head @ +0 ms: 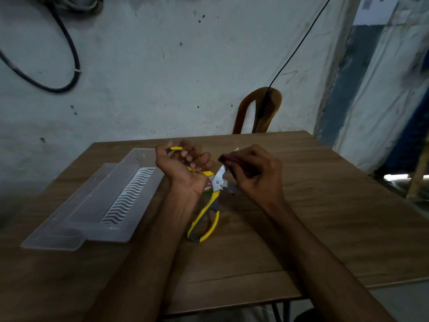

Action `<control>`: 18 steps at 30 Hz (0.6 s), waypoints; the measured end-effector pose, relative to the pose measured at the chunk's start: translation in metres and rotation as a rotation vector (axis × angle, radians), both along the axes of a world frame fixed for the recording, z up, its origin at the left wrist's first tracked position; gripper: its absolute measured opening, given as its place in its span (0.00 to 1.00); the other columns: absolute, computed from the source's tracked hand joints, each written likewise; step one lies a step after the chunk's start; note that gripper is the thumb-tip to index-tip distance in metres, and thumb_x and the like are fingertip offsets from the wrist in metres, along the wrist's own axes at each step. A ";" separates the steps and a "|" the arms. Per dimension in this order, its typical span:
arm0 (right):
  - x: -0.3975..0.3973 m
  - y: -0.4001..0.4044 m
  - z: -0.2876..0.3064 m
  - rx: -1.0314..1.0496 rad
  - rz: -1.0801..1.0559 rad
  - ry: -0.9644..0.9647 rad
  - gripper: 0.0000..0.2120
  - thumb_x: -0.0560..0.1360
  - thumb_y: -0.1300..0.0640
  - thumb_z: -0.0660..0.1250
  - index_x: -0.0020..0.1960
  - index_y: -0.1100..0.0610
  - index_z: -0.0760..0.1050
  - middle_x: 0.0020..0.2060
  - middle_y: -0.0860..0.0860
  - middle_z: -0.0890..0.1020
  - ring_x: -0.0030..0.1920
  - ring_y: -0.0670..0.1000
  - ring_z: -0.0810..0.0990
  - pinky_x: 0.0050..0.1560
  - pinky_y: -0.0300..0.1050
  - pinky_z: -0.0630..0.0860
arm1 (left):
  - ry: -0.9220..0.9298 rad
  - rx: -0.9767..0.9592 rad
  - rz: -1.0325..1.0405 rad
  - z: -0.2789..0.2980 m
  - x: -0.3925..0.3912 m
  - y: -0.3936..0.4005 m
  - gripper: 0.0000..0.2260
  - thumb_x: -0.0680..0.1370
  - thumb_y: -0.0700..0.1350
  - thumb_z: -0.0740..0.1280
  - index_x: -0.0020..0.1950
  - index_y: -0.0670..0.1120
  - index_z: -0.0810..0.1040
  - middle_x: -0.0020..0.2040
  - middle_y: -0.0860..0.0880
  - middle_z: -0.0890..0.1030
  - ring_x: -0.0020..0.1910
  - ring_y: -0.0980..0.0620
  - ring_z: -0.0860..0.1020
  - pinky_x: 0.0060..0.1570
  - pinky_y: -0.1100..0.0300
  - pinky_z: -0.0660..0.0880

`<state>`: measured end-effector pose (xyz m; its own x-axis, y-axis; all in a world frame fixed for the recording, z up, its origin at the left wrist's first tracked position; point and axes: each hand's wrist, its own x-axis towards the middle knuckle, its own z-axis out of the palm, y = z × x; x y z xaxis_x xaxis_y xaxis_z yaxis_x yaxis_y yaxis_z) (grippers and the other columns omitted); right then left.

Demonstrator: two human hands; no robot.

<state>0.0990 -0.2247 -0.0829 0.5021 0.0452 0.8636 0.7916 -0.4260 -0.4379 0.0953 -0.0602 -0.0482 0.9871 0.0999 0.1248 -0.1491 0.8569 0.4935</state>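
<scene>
My left hand (pixel 183 168), palm up, grips the upper handle of yellow and grey scissors (pixel 204 220). The scissors are spread wide; their other handle points down toward the table. The steel blades (pixel 219 178) sit between my two hands. My right hand (pixel 255 175) pinches a thin dark red piece (pixel 232 159) right at the blades; a small shiny tip sticks out above its fingers. What the piece is I cannot tell. A small round thing with a red and green label (pixel 208 185) shows just under my left wrist, mostly hidden.
A clear plastic tray (pixel 76 212) with a white wavy insert lies on the left of the wooden table (pixel 325 217), resting on its flat lid. A brown plastic chair (pixel 260 110) stands behind the far edge. Black cables hang on the wall.
</scene>
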 end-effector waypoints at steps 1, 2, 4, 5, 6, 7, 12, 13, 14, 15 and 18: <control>0.002 -0.002 0.001 0.038 -0.044 0.011 0.10 0.74 0.62 0.75 0.56 0.58 0.86 0.44 0.52 0.84 0.43 0.48 0.84 0.40 0.48 0.80 | 0.010 0.013 -0.003 -0.001 0.000 -0.001 0.17 0.75 0.55 0.51 0.30 0.48 0.59 0.26 0.51 0.58 0.23 0.54 0.54 0.27 0.63 0.51; 0.004 -0.003 0.001 0.073 -0.088 0.026 0.10 0.75 0.61 0.74 0.56 0.58 0.86 0.45 0.52 0.84 0.43 0.48 0.84 0.40 0.47 0.81 | 0.020 0.021 -0.004 -0.001 0.000 -0.002 0.17 0.75 0.55 0.51 0.30 0.48 0.59 0.26 0.51 0.58 0.23 0.54 0.54 0.26 0.64 0.51; 0.007 -0.006 0.003 0.168 -0.152 0.084 0.10 0.76 0.59 0.73 0.57 0.55 0.85 0.46 0.50 0.84 0.44 0.46 0.83 0.41 0.45 0.82 | 0.025 0.003 -0.005 -0.003 0.001 -0.002 0.17 0.76 0.55 0.51 0.30 0.48 0.59 0.26 0.51 0.58 0.22 0.54 0.55 0.25 0.65 0.53; 0.009 -0.008 0.004 0.237 -0.179 0.136 0.10 0.77 0.58 0.73 0.58 0.52 0.84 0.47 0.47 0.83 0.45 0.45 0.83 0.43 0.45 0.83 | 0.020 -0.017 -0.002 -0.003 0.000 -0.001 0.17 0.76 0.55 0.51 0.30 0.48 0.60 0.26 0.52 0.59 0.22 0.54 0.55 0.24 0.65 0.54; 0.010 -0.010 0.005 0.316 -0.207 0.197 0.11 0.78 0.57 0.72 0.60 0.49 0.82 0.47 0.44 0.82 0.46 0.43 0.82 0.45 0.45 0.84 | 0.012 -0.042 0.010 -0.003 0.000 0.001 0.18 0.76 0.55 0.51 0.29 0.48 0.60 0.26 0.52 0.59 0.22 0.54 0.56 0.24 0.65 0.55; 0.010 -0.014 0.006 0.386 -0.239 0.268 0.12 0.78 0.56 0.72 0.61 0.49 0.81 0.48 0.42 0.82 0.47 0.42 0.82 0.48 0.47 0.84 | 0.003 -0.071 0.027 -0.002 0.000 0.004 0.17 0.75 0.54 0.51 0.29 0.48 0.61 0.26 0.52 0.59 0.22 0.54 0.56 0.25 0.64 0.55; 0.014 -0.028 0.001 0.231 -0.254 0.678 0.14 0.82 0.51 0.62 0.60 0.54 0.83 0.51 0.52 0.86 0.51 0.52 0.83 0.55 0.59 0.82 | -0.049 -0.286 0.141 -0.002 0.005 0.015 0.12 0.66 0.52 0.57 0.27 0.46 0.65 0.25 0.51 0.62 0.23 0.53 0.59 0.25 0.63 0.58; 0.012 -0.027 0.001 0.159 -0.206 0.741 0.15 0.82 0.49 0.60 0.56 0.51 0.84 0.49 0.52 0.86 0.50 0.51 0.83 0.56 0.60 0.81 | -0.063 -0.319 0.169 -0.002 0.006 0.016 0.12 0.66 0.52 0.57 0.27 0.46 0.65 0.25 0.51 0.63 0.23 0.53 0.60 0.26 0.63 0.59; 0.009 -0.024 0.001 0.049 -0.180 0.777 0.17 0.82 0.46 0.59 0.51 0.50 0.85 0.48 0.50 0.85 0.51 0.51 0.82 0.59 0.60 0.79 | -0.075 -0.347 0.195 -0.002 0.007 0.016 0.12 0.66 0.52 0.57 0.27 0.46 0.66 0.25 0.50 0.63 0.23 0.52 0.60 0.26 0.63 0.59; 0.006 -0.021 0.002 -0.112 -0.199 0.776 0.19 0.81 0.43 0.58 0.48 0.49 0.85 0.50 0.47 0.84 0.55 0.49 0.79 0.64 0.59 0.74 | -0.086 -0.371 0.217 -0.003 0.008 0.016 0.12 0.66 0.52 0.57 0.27 0.46 0.66 0.25 0.50 0.64 0.23 0.52 0.61 0.26 0.63 0.60; -0.009 -0.008 0.002 -0.376 -0.253 0.530 0.22 0.79 0.35 0.59 0.44 0.48 0.84 0.53 0.41 0.79 0.61 0.46 0.69 0.66 0.56 0.61 | -0.117 -0.411 0.293 -0.002 0.009 0.017 0.13 0.67 0.53 0.56 0.28 0.45 0.67 0.26 0.49 0.64 0.24 0.51 0.62 0.27 0.64 0.62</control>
<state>0.0898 -0.2325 -0.0807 0.8863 0.1187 0.4477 0.3678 -0.7678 -0.5246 0.1043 -0.0429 -0.0498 0.8920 0.4343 0.1254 -0.4462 0.8904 0.0904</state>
